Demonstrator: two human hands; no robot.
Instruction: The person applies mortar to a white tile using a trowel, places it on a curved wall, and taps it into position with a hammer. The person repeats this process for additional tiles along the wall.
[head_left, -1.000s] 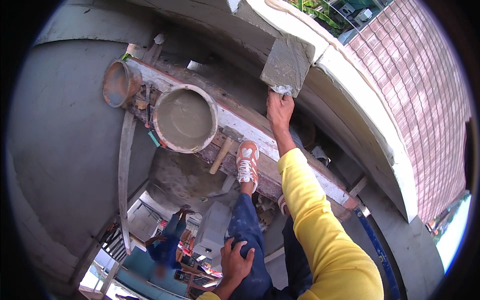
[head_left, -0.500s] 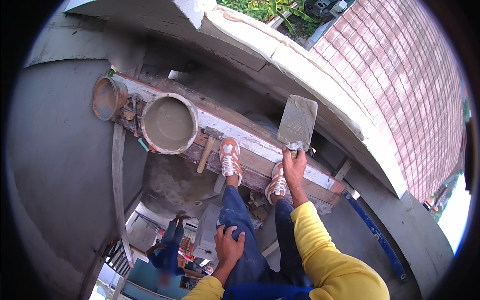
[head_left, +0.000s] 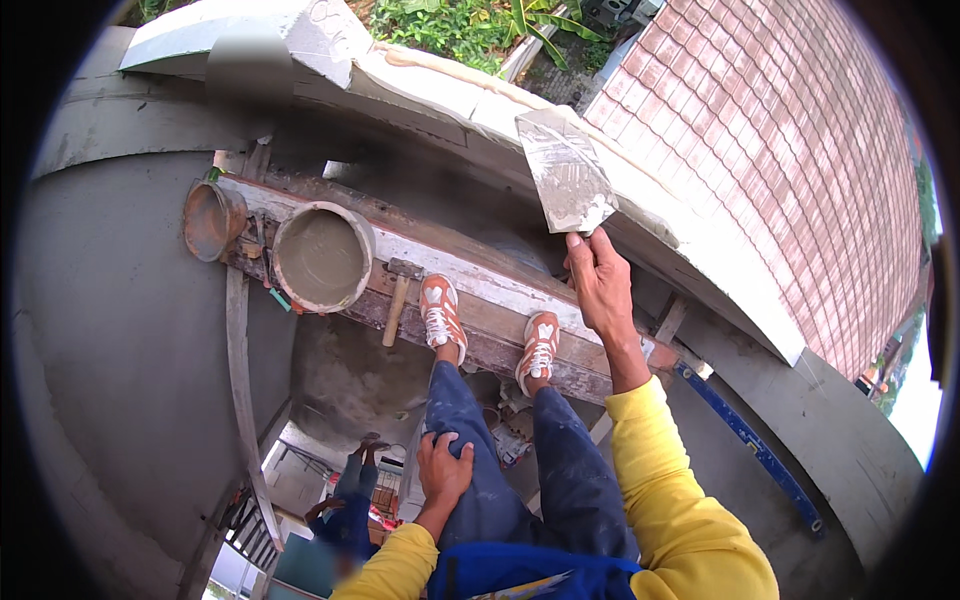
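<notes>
One trowel (head_left: 566,180) is in my right hand (head_left: 603,284), thumb and fingers closed around the handle end, with the blade pointing away from me and its face smeared with grey mortar. It is well to the right of the big bucket (head_left: 367,243) and a little farther out than it, in front of the pale ledge (head_left: 690,225) (whether the blade touches that ledge, I cannot tell). My left hand (head_left: 443,468) grips nothing; it lies on my left leg, fingers spread and slightly bent, nearer to me than the bucket and to its right.

The bucket itself stands on the planks (head_left: 480,318), with smooth grey mortar (head_left: 320,258) inside. Just right of it lies a hammer (head_left: 398,305), its head away from me and its wooden handle toward me. Next along, farther right of the bucket, come my orange-and-white left shoe (head_left: 440,312) and then my right shoe (head_left: 540,345), both on the planks. Close on the bucket's left is a smaller pail (head_left: 239,208), tilted, with a stained inside. Far to the bucket's right, a blue level (head_left: 750,443) slants down. Lower than the bucket, another person (head_left: 347,518) in dark blue shows below.
</notes>
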